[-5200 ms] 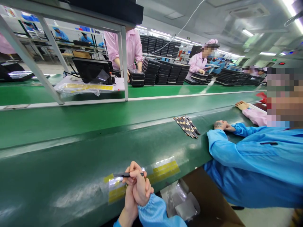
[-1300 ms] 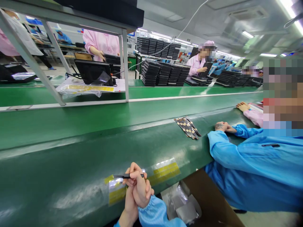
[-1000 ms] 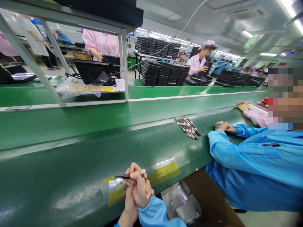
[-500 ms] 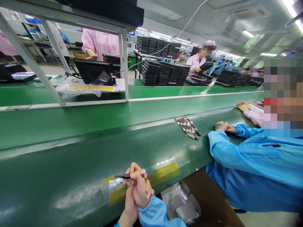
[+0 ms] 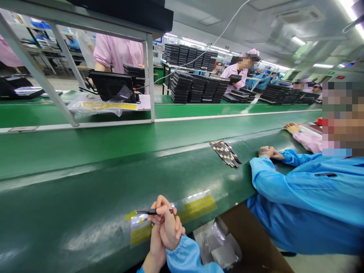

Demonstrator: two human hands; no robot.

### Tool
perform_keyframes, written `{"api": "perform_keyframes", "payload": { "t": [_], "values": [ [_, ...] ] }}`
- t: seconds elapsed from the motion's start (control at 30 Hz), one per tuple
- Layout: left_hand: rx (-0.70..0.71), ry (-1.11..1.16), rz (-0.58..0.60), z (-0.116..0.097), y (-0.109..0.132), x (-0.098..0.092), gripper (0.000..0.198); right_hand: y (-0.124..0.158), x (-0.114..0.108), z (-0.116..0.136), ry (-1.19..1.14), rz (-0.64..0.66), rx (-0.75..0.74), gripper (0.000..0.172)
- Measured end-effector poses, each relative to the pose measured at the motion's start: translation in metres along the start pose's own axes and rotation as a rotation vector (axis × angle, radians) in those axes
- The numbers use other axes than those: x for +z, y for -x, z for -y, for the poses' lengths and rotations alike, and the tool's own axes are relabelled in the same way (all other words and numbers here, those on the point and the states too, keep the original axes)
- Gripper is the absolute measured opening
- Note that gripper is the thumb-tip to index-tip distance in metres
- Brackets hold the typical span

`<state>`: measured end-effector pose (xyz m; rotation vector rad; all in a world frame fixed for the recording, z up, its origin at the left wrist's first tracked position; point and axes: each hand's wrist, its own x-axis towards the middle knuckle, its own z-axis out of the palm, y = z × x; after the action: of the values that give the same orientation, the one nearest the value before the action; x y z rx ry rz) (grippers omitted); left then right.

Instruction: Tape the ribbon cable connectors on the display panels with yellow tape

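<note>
My right hand (image 5: 167, 221), coming from the blue sleeve at the bottom, pinches black tweezers (image 5: 149, 212) that point left above the green bench (image 5: 93, 197). Beneath it, my left hand (image 5: 156, 242) is pressed against it, with fingers wrapped round its outer side. The two hands overlap, so part of the left palm is hidden. Clear sheets with yellow strips lie on either side of the hands, one sheet (image 5: 139, 234) at the left and another (image 5: 200, 205) at the right. A small yellow piece (image 5: 131, 215) lies by the tweezers' tips.
A pile of black and gold strips (image 5: 226, 153) lies farther back. At the right, a person in a blue smock (image 5: 295, 197) rests folded hands on the bench. Below is a box (image 5: 250, 242) with clear plastic. Behind stand a metal frame (image 5: 150, 79) and black stacks (image 5: 196, 87).
My hands and the tweezers have not moved. Across the bench, the people in pink have shifted slightly, and the one at the stacks holds a black device lower and farther left.
</note>
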<state>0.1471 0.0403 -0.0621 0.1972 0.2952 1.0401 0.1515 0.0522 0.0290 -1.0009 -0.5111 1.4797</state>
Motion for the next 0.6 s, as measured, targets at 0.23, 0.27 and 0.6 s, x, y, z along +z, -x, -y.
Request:
{"api": "perform_keyframes", "payload": {
  "t": [0.23,0.27,0.6],
  "values": [
    [-0.002,-0.037,0.017,-0.008,0.005,0.004,0.026,0.000,0.002,-0.005,-0.009,0.000,0.024,0.019],
    [-0.041,-0.034,0.040,-0.009,0.007,0.000,0.028,0.000,0.002,-0.005,-0.013,-0.002,0.020,0.016],
    [-0.194,-0.011,0.142,-0.015,0.012,-0.015,0.033,0.000,0.006,0.000,-0.020,-0.017,-0.015,0.010]
  ]
}}
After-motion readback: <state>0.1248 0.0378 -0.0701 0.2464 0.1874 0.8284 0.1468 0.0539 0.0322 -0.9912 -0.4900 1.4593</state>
